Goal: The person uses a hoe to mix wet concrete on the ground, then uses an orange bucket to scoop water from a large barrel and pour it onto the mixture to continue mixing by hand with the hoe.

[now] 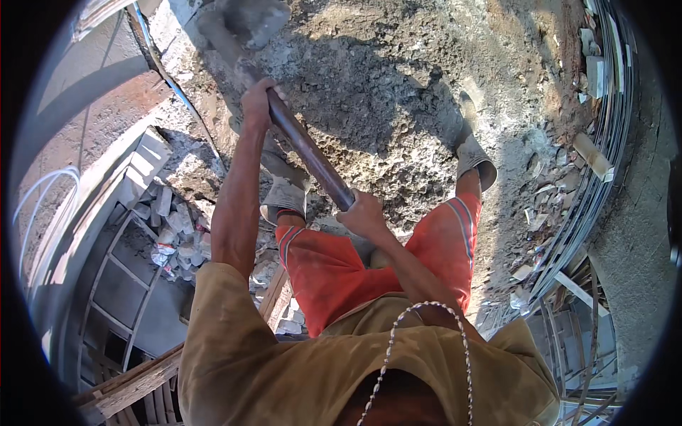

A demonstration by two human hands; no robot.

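Observation:
My left hand (pixel 258 104) grips the upper part of a thick, dark, pipe-like handle (pixel 309 146). Around the handle's near end, in front of my red shorts, my right hand (pixel 363 215) is closed. The handle slants up to the left and ends in a digging tool's metal blade (pixel 256 24), blurred at the top edge of the view; whether it is a hoe or a shovel I cannot tell. Beneath the tool spreads rough, crumbly grey-brown soil or mortar mix (pixel 373 101). My dusty boots, the left (pixel 287 194) and the right (pixel 474 160), stand in it.
Long thin metal rods (pixel 602 138) curve along the right side, beside rubble and a short cylinder (pixel 592 156). At left are a blue hose (pixel 178 90), broken blocks (pixel 181 229), a ladder (pixel 125 277) and a white looped tube (pixel 48 186). A wooden beam (pixel 133 381) lies lower left.

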